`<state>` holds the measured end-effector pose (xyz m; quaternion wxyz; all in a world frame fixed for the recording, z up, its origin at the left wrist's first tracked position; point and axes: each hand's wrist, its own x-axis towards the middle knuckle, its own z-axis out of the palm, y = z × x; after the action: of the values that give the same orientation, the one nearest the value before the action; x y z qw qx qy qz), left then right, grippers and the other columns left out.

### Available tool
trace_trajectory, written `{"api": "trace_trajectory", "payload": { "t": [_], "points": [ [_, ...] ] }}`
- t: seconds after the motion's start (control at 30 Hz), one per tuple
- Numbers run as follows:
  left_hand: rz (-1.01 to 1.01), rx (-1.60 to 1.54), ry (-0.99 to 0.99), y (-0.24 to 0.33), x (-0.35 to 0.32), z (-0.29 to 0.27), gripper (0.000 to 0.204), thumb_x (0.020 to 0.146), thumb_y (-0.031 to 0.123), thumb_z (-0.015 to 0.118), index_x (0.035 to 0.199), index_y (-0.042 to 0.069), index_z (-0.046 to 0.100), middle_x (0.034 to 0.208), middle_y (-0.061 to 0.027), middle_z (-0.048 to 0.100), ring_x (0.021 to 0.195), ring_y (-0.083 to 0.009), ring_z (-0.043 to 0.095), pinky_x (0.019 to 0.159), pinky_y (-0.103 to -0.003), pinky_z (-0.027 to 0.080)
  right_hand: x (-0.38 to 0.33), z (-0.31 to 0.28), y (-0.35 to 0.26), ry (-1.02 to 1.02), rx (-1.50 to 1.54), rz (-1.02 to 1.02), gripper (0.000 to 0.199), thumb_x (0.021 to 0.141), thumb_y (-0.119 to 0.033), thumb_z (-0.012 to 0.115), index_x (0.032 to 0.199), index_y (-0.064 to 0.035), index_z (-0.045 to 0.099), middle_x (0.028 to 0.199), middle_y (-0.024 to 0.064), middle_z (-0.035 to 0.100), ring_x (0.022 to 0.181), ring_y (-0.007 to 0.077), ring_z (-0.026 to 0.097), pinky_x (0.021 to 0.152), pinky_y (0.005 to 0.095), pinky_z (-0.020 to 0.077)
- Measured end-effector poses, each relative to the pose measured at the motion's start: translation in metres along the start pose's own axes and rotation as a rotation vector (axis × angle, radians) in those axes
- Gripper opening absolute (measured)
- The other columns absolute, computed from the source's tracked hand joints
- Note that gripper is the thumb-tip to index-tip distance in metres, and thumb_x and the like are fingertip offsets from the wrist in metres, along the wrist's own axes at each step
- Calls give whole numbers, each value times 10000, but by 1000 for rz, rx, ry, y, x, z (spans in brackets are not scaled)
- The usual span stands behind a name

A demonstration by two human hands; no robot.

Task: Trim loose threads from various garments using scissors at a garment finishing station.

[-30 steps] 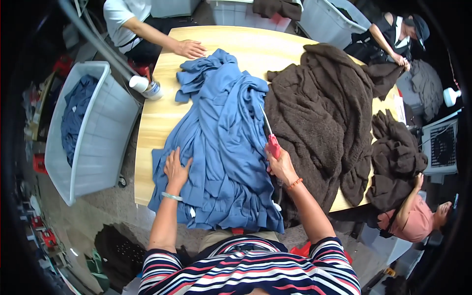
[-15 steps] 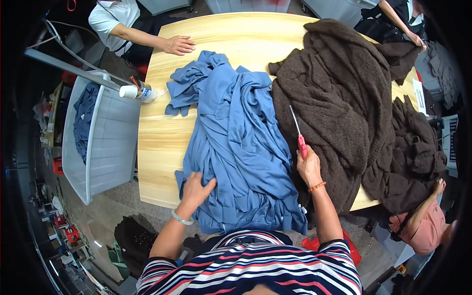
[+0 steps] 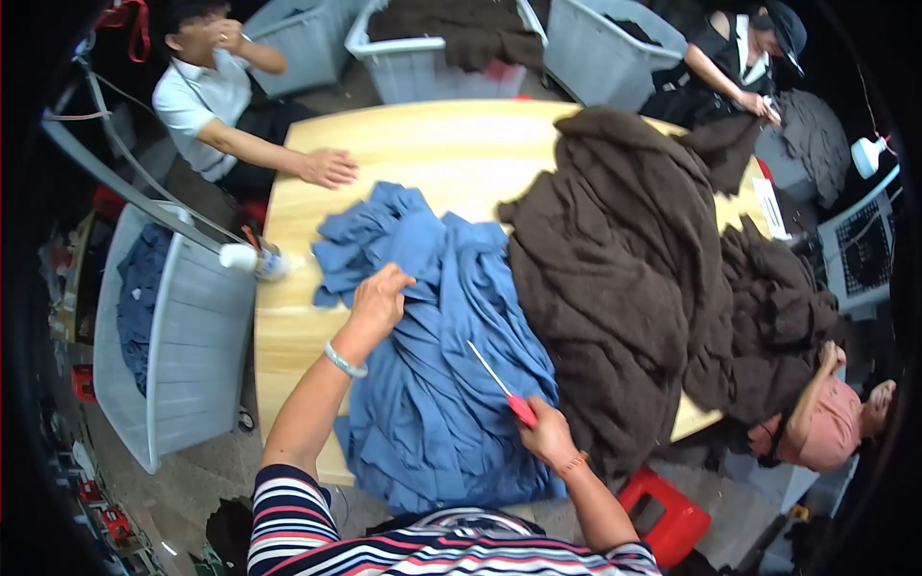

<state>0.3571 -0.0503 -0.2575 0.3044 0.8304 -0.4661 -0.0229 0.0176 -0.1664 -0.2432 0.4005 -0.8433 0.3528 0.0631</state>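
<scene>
A heap of blue knit garments (image 3: 432,403) lies on the wooden table in front of me. My left hand (image 3: 380,300) is over the upper part of the heap, its fingers closed in a pinch on a fold of blue garment. In my right hand (image 3: 549,437) is a pair of scissors (image 3: 520,407) with red handles and a slim metal blade, seen edge-on. The blade points up and left above the blue cloth. To the right of the heap lies a large dark brown knit garment (image 3: 615,269), which neither hand touches.
A grey bin (image 3: 197,336) with blue cloth stands left of the wooden table (image 3: 432,130). A bottle (image 3: 271,263) sits at the left edge. Another person's hand (image 3: 331,168) rests at the far left; two more people handle brown cloth at right. A red stool (image 3: 663,514) stands below right.
My left hand has moved up and forward over the blue heap, to a fold of it. My right hand has brought the scissors from the brown garment to above the blue one. The view has tilted up.
</scene>
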Motion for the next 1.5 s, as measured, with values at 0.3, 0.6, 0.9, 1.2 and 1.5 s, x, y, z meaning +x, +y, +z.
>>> {"api": "trace_trajectory", "payload": {
  "t": [0.3,0.6,0.9,1.2,1.5],
  "points": [
    [-63,215,207,-47,-27,-67,164,774,-21,573,807,87,693,917,-96,642,882,-297,632,758,-382,520,-69,-105,-9,-369,634,-86,128,849,-84,716,911,-28,619,797,15,613,746,110,563,721,257,468],
    [153,31,457,-114,78,-112,684,861,94,670,1445,-13,330,1263,-138,549,1100,-229,552,949,-327,460,-33,-70,6,95,326,66,154,897,-143,639,984,-18,620,788,182,607,737,302,625,707,360,488],
    [-783,-535,120,-164,60,-63,565,810,456,708,1179,48,580,954,-53,610,623,-161,526,593,-298,460,-8,-22,-49,-29,177,-180,280,822,-180,739,1023,-19,629,903,196,643,846,368,642,749,386,504],
    [-1080,-1110,119,-91,53,36,837,817,419,770,1338,-141,431,1294,-196,565,1152,-266,573,952,-360,488,68,13,-91,-239,143,-232,298,853,-266,707,962,-5,613,829,204,643,808,411,631,725,454,490],
    [-739,-1155,-13,-99,114,1,208,937,262,641,991,61,647,969,-33,691,841,-137,648,704,-342,546,190,-34,-70,-369,246,0,292,829,-281,704,900,2,677,792,121,715,734,229,695,699,352,538]
  ]
}}
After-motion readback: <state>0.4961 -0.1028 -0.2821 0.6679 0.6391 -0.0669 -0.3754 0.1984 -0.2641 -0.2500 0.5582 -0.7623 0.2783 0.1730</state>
